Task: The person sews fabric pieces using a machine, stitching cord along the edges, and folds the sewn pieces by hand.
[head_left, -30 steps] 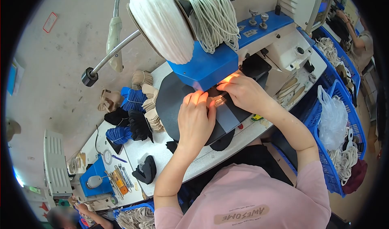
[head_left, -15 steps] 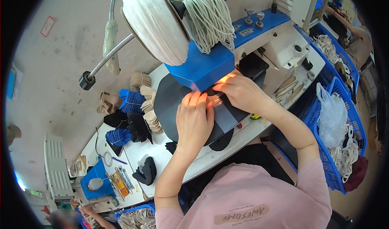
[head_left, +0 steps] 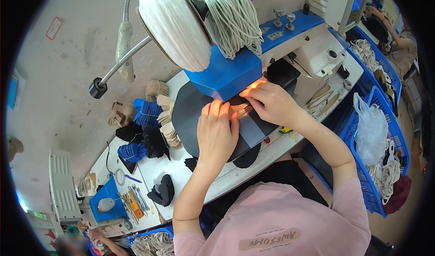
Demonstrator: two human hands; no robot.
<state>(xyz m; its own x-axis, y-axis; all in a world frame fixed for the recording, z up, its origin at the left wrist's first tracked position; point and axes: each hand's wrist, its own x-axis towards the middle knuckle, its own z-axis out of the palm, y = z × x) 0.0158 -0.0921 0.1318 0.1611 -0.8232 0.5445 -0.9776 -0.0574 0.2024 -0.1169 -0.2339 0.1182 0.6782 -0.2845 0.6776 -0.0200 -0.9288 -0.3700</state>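
Note:
Under the front of the blue machine head (head_left: 226, 72), a warm light falls on my fingertips and on a small dark piece (head_left: 239, 102). My left hand (head_left: 217, 131) rests on the dark work plate (head_left: 188, 115), fingers pointing at the machine and partly hidden beneath its edge. On the right, my right hand (head_left: 272, 102) has its thumb and index finger close together at the dark piece. What lies between those fingers is too small to make out. A white reel (head_left: 174, 27) and looped pale cord (head_left: 234, 20) hang over the machine head.
Bundles of blue (head_left: 147, 112), black and beige material lie left of the plate. A black piece (head_left: 162, 190) sits on the white table (head_left: 199, 185). Blue baskets (head_left: 376, 197) with cords and a plastic bag stand at the right. Other people are at the upper right and lower left.
The view has shifted slightly, so the machine appears a little further left than at first. Both my hands stay at the machine, with only small finger movements.

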